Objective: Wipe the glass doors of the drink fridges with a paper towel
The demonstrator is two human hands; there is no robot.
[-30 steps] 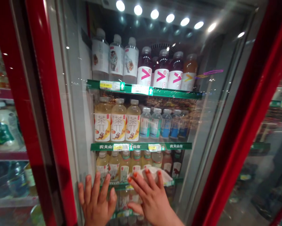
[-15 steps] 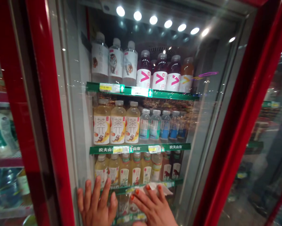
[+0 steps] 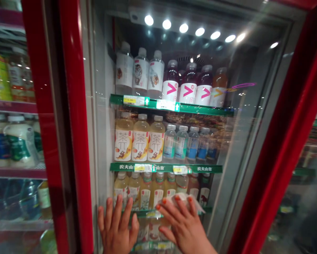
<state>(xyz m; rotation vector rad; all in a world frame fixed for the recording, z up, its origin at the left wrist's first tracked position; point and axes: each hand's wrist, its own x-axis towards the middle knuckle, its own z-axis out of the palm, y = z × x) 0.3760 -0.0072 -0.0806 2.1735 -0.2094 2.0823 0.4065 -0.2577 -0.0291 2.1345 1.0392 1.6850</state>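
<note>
My left hand [image 3: 117, 225] lies flat with fingers spread against the glass door [image 3: 243, 141] of a drinks fridge, at the lower left. To its right, my right hand [image 3: 183, 222], with orange-red nails, presses a thin white tissue [image 3: 199, 204] to the glass. Its fingers are stretched out over the tissue, whose edge sticks out beyond the fingertips. Behind the glass, lower tea bottles [image 3: 145, 194] stand just past the fingers and are partly covered by them.
Red frame posts [image 3: 75, 141] border the door. Inside are green-edged shelves [image 3: 171, 167] with peach tea bottles [image 3: 139, 144], purple drinks [image 3: 189, 88] and tall clear bottles [image 3: 141, 72]. A neighbouring fridge at left holds white bottles [image 3: 19, 141].
The view has shifted, so the fridge sits farther right in the picture. My right hand has slid the tissue up the glass and slightly right. My left hand stays nearly in place.
</note>
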